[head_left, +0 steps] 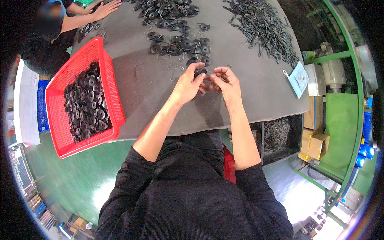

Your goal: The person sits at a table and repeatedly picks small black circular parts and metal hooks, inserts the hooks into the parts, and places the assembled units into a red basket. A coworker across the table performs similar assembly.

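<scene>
Over the grey table (156,106), close to its near edge, both my hands work together. My left hand (186,86) is closed, pinching a black round disc (200,72) between thumb and fingers. Right beside it, my right hand (227,85) has thumb and fingertips pressed together near a thin metal wire (210,74); the fingers partly hide what they grip. Just beyond my hands lie several black discs with wire hooks (182,46). Loose bent wire hooks (138,72) are scattered to the left of my left hand.
A red plastic basket (117,98) full of black discs stands at left. A pile of dark narrow strips (262,32) covers the far right, near a light blue face mask (298,81). A co-worker's hand (106,10) rests at the far left. More discs (164,12) are heaped at the back.
</scene>
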Tool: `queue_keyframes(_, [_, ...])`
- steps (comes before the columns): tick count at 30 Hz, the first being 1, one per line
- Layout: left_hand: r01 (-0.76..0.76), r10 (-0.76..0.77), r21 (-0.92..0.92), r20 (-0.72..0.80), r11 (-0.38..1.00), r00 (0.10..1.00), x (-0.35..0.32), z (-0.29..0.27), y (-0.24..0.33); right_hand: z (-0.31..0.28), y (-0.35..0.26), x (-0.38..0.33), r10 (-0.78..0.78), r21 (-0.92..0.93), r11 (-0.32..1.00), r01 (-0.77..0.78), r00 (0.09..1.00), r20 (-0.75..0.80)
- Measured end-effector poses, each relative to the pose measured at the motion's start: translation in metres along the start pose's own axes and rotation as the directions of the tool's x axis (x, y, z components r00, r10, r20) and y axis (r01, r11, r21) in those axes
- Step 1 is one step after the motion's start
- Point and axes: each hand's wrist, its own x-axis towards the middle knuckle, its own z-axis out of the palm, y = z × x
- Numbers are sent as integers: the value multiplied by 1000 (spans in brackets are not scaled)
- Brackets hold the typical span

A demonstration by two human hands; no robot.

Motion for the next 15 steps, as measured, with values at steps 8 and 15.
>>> queue_keyframes(8, [-238,326,425,-146,873,934,-4,-13,-6,32,-3,-5,59,209,977,-32,991,-123])
queue_keyframes(15, [-198,250,371,-97,907,963,-15,-21,10,49,4,0,-168,-28,986,166,954,-247])
